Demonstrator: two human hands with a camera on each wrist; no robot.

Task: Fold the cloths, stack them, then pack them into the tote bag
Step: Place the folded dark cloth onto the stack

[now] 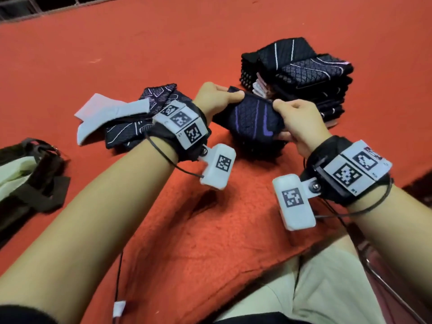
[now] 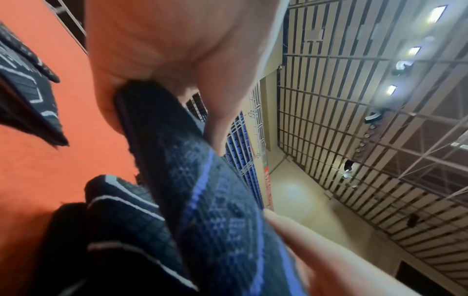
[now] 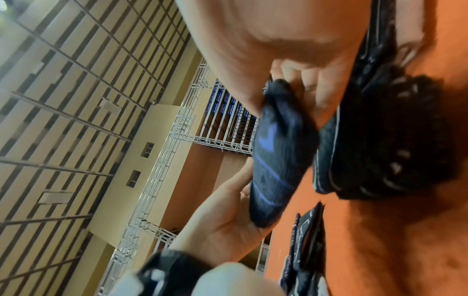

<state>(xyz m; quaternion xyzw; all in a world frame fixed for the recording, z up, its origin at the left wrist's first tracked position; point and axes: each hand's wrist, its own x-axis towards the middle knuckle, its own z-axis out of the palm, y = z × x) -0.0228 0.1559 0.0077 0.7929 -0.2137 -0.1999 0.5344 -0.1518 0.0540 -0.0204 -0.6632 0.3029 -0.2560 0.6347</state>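
A dark navy cloth with purple stripes (image 1: 253,118) hangs above the orange surface, held between both hands. My left hand (image 1: 217,95) pinches its upper left edge, and my right hand (image 1: 293,118) grips its right edge. The left wrist view shows thumb and fingers closed on the cloth (image 2: 192,180); the right wrist view shows the same cloth (image 3: 276,152) pinched from the other side. A tall stack of folded dark cloths (image 1: 297,76) stands just behind the held one. Unfolded dark and white cloths (image 1: 131,118) lie in a heap to the left. The tote bag (image 1: 28,178) lies at the left edge.
The orange blanket (image 1: 187,230) covers the whole work surface and drapes over its near edge above my lap. Metal railings (image 1: 35,8) run along the far left corner. Cables trail from both wrist units.
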